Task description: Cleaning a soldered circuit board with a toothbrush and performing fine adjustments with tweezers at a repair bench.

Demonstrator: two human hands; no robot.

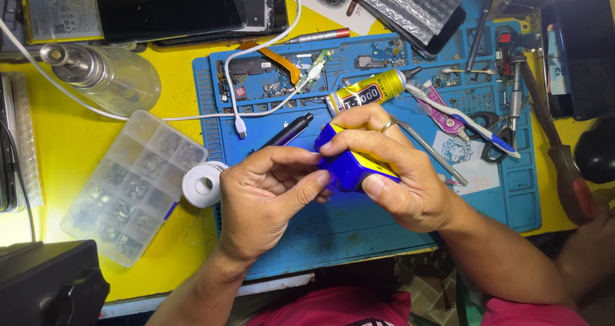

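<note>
**Blue and yellow gadget held over the work mat**

Blue plastic with a yellow stripe marks the small gadget (351,166) that both hands hold above the blue mat (384,223). The right hand (397,172) wraps it, fingers closed around its body, a ring on one finger. The left hand (269,198) pinches at its near end, thumb and forefinger closed there; what they grip is hidden, perhaps a small tip.

Just behind the hands lies a yellow glue tube (368,90) with a black label band, beside a toothbrush (461,117) and scissors (496,140). A white cable (230,89) crosses the mat near a dark pen-shaped tool (288,132). Left of the mat sit a roll of white tape (202,185), a clear compartment box (131,185) and a clear bottle (109,76). Dark phones (186,8) line the far edge of the yellow tabletop (64,140).
</note>
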